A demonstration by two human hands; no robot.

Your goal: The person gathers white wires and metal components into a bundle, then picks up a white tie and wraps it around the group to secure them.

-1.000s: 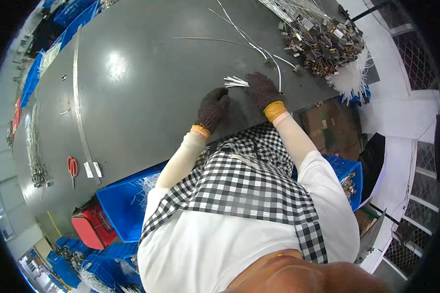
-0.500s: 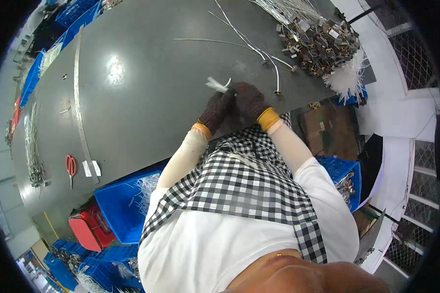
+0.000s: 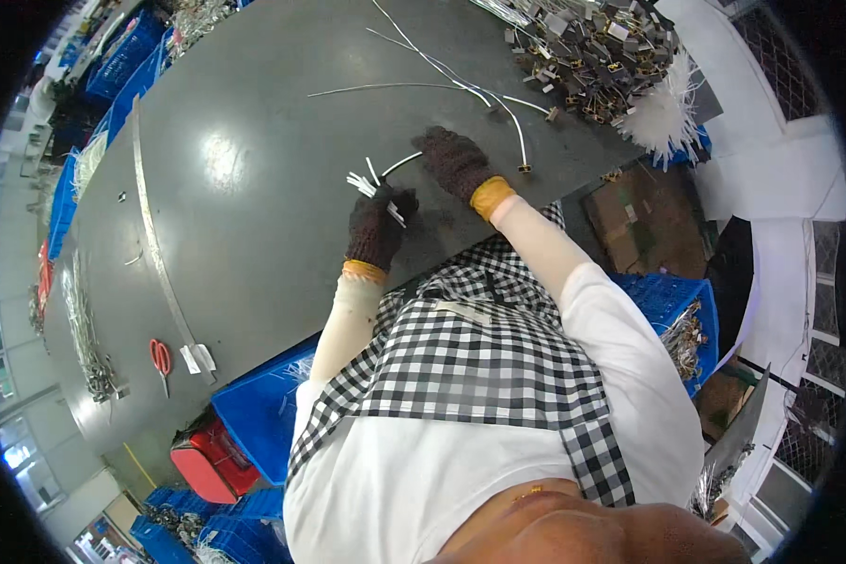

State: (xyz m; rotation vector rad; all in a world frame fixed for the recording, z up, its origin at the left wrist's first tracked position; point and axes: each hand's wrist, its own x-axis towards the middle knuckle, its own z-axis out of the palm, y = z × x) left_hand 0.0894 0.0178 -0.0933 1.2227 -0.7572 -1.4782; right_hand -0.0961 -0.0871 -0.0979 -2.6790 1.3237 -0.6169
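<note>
My left hand [image 3: 382, 227], in a dark brown knitted glove, is closed around a small bunch of short white tubes [image 3: 362, 184] over the grey table. Just right of it and slightly farther off, my gloved right hand [image 3: 453, 164] has its fingertips closed on the end of one white tube [image 3: 401, 164]. That tube curves between the two hands; its lower end lies close to the bunch. Beyond my right hand lie a few long thin wires with white sleeves [image 3: 515, 127], each sleeved end carrying a small brass-and-dark block [image 3: 524, 169].
A large heap of wires with metal blocks [image 3: 592, 61] covers the far right, beside a white tube bundle [image 3: 663, 117]. On the left are a long metal ruler [image 3: 150, 211], red-handled scissors [image 3: 161, 357] and a wire bundle [image 3: 85, 329]. Blue bins [image 3: 254, 414] stand below the table edge [image 3: 282, 343].
My hands, close together before, have moved apart. The left went left with the tube bunch; the right rose a little, and one tube now stretches between them. The whole view has shifted slightly.
</note>
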